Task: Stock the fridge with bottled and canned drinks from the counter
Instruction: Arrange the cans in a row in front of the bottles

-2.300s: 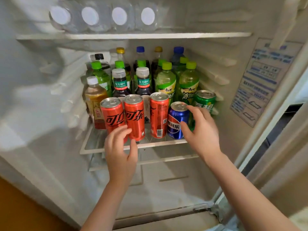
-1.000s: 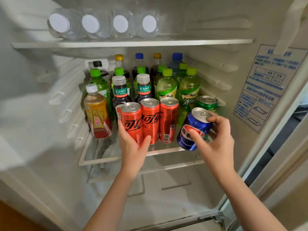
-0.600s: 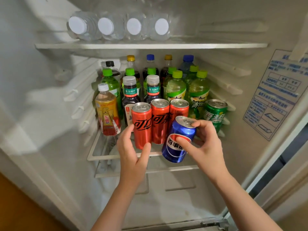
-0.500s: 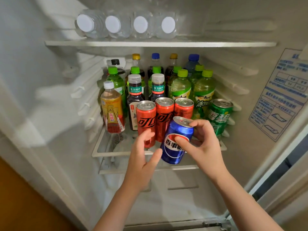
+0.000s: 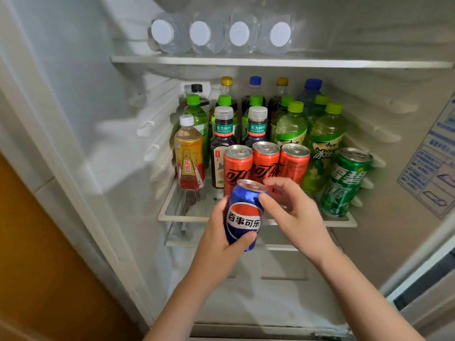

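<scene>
The left hand wrapped the blue can, right hand pinching its rim, likely swapping grip for the shelf beyond.

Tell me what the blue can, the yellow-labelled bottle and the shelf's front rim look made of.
Blue can: likely aluminium; glossy printed wall, bare silvery lid.
Yellow-labelled bottle: clear plastic, seemingly; amber liquid shows above the wrap, white screw cap.
Shelf rim: white, smooth, probably plastic.

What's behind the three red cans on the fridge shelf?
Behind the three red cans stand two dark tea bottles with grey caps, then green-capped bottles; the cans hide most lower parts.
</scene>
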Tool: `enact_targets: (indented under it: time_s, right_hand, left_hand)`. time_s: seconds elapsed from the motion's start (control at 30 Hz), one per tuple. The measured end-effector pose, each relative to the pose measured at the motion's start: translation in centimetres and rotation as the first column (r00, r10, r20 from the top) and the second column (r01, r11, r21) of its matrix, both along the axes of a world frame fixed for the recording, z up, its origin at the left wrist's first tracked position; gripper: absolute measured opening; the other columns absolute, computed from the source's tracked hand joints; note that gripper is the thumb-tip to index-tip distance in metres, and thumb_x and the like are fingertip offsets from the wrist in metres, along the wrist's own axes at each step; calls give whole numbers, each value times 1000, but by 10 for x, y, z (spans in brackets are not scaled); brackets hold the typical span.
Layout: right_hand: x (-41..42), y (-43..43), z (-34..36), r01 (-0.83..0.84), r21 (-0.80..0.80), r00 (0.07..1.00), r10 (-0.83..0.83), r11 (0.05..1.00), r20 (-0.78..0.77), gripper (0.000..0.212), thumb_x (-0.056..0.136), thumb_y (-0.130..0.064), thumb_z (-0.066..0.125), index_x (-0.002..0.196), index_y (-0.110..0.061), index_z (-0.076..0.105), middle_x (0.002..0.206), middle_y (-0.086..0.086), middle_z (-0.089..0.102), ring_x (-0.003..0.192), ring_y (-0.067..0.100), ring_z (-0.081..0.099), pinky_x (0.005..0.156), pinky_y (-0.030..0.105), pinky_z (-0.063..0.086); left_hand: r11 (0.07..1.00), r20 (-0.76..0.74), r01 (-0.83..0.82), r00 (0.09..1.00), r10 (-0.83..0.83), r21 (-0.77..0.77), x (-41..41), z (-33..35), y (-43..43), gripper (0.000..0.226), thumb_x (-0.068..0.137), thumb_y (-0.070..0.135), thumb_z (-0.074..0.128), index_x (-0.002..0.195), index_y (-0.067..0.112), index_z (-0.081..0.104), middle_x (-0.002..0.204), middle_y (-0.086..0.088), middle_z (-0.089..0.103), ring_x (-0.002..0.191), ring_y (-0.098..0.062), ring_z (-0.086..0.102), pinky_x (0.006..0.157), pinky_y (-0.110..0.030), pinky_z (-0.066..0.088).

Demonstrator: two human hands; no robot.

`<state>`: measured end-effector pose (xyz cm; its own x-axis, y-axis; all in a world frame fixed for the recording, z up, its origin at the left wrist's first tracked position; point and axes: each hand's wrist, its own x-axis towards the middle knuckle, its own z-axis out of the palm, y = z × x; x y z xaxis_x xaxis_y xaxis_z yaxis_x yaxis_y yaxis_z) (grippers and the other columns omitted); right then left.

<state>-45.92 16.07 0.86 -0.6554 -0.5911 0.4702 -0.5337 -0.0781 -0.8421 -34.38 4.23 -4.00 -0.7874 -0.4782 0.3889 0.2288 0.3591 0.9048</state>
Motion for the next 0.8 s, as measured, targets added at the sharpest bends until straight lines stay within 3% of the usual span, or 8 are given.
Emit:
enact_targets:
  time_s: [0.1, 0.2, 0.33, 0.4, 0.5, 0.73, 0.8]
  right_hand:
    - [-10, 14, 2, 157, -93, 987, -159, 983, -20, 18, 86, -20, 67, 104, -25, 63, 96, -10, 69, 90, 4, 65, 79, 18, 50]
    - [-21, 31, -6, 458, -210, 879, -476, 864, -39, 21, 85, -22, 61, 106, -20, 61, 102, -10, 64, 95, 0, 59, 85, 18, 47]
    - [-37, 42, -16, 695, -228, 673, -729, 682, -130, 37, 81, -6, 64, 117, 0, 53, 120, 11, 52, 116, 30, 49, 98, 49, 42]
    - [-45, 42, -18, 756, -207, 598, -784, 621, -168, 46, 78, -4, 66, 120, 7, 49, 124, 23, 49, 119, 37, 45, 104, 49, 35]
    - [-55, 40, -16, 797, -147, 569, -810, 586, -143, 56, 75, -5, 70, 124, 8, 45, 128, 25, 46, 121, 37, 42, 107, 41, 30]
    - [-65, 29, -18, 802, -110, 581, -809, 587, -88, 63, 73, -10, 68, 129, -3, 42, 125, 14, 50, 116, 29, 48, 102, 31, 33]
    - [-65, 27, -19, 796, -115, 591, -804, 595, -69, 62, 74, -10, 66, 131, -6, 40, 127, 12, 50, 117, 28, 48, 103, 35, 36]
  left_hand:
    - [995, -57, -76, 995, 80, 59, 6, -1, -12, 70, 69, 38, 71, 128, 54, 36, 125, 33, 51, 116, 7, 53, 86, -6, 43]
    - [982, -112, -170, 978, 178, 77, 10, 4, -34, 78, 66, 35, 72, 130, 56, 32, 130, 28, 50, 119, 4, 52, 90, -9, 45]
    - [959, -124, -280, 951, 284, 44, 4, 11, -67, 81, 72, 15, 74, 130, 50, 30, 129, 22, 49, 115, 6, 53, 93, -13, 44]
    - [943, -105, -332, 937, 332, 20, -2, 10, -80, 84, 75, 1, 74, 137, 35, 28, 129, 14, 45, 109, 15, 50, 88, -5, 41]
    - [920, -80, -390, 918, 388, -21, -9, 7, -92, 85, 75, -7, 71, 142, 17, 25, 126, 11, 41, 104, 21, 47, 82, 3, 37]
    - [916, -50, -400, 916, 398, -21, -20, -3, -103, 85, 76, -9, 69, 144, 12, 23, 130, 3, 42, 110, -6, 49, 82, 4, 37]
    - [920, -45, -391, 920, 389, -35, -20, -5, -105, 85, 77, -8, 69, 144, 13, 22, 131, 3, 41, 112, -7, 49, 83, 3, 37]
